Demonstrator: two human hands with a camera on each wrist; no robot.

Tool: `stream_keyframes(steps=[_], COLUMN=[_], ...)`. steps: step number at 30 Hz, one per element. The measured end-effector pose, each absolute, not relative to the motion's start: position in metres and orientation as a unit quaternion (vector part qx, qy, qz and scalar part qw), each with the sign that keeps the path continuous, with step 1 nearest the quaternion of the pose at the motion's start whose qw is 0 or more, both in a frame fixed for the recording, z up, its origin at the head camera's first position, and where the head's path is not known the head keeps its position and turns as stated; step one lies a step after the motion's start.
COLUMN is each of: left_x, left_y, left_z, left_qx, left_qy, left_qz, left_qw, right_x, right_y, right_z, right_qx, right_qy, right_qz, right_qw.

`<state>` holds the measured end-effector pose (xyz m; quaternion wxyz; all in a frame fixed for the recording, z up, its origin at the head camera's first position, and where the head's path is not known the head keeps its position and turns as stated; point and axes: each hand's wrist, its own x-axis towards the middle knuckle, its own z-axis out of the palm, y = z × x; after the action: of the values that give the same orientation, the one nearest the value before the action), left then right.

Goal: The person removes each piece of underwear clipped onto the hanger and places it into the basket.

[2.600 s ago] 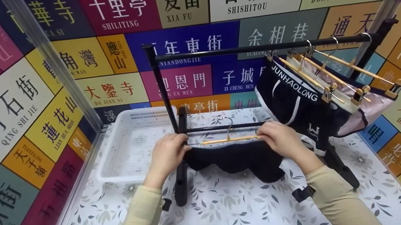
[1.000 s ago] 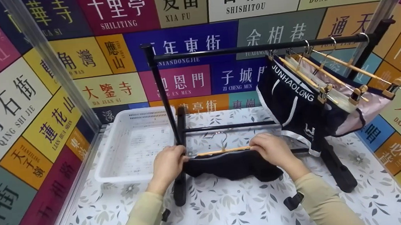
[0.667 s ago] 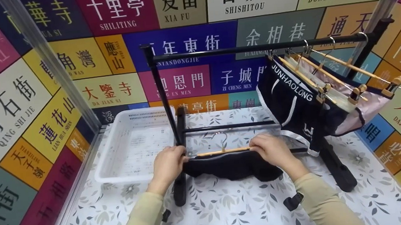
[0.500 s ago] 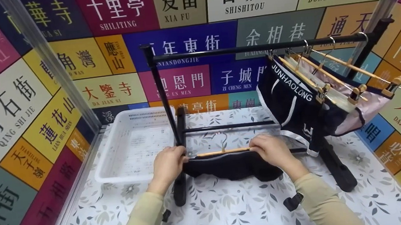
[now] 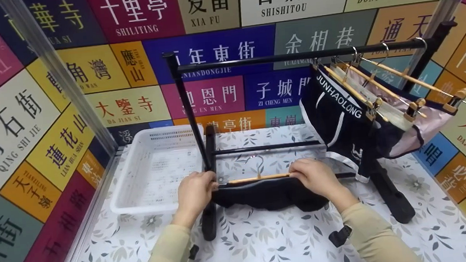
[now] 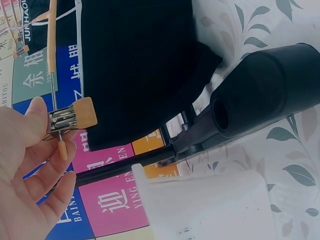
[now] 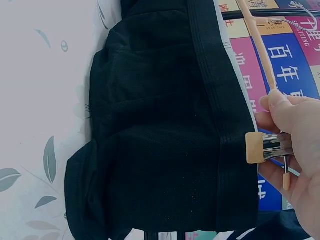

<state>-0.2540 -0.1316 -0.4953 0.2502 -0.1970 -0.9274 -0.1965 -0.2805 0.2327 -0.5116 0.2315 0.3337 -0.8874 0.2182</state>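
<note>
In the head view a wooden clip hanger (image 5: 258,178) lies level between my hands, its metal hook pointing away from me. Black underpants (image 5: 270,195) hang from its clips toward the table. My left hand (image 5: 196,193) pinches the hanger's left end. In the left wrist view, thumb and fingers are on the metal clip (image 6: 65,120), whose wooden pad overlaps the cloth's corner. My right hand (image 5: 313,179) holds the other end, thumb on the wooden bar. Its clip (image 7: 255,148) sits on the waistband in the right wrist view, partly covered by my fingers.
A black clothes rack (image 5: 252,61) stands just beyond my hands. Several clip hangers with garments hang at its right, the front one navy boxer briefs (image 5: 333,118). A white plastic basket (image 5: 121,195) stands left of the rack on the leaf-patterned tabletop (image 5: 264,246).
Both hands have come down and nearer to me with the hanger and underpants, the right hand also shifting left. Over the last second they have hardly moved.
</note>
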Motion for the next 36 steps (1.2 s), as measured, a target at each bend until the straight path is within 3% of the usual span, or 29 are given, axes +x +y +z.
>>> stream_keyframes(steps=[9, 36], left_x=[-0.256, -0.2555], left_y=[-0.1331, -0.1353], left_z=[-0.4972, -0.5], left_qx=[-0.206, -0.204], left_qy=[-0.921, -0.928], left_qz=[-0.19, -0.194], left_qw=[0.272, 0.244], right_x=[-0.2802, -0.2786], right_y=[0.232, 0.2299], right_z=[-0.512, -0.5128], right_qx=[0.338, 0.352], right_qy=[-0.886, -0.876], right_qz=[0.219, 0.236], right_qw=[0.229, 0.229])
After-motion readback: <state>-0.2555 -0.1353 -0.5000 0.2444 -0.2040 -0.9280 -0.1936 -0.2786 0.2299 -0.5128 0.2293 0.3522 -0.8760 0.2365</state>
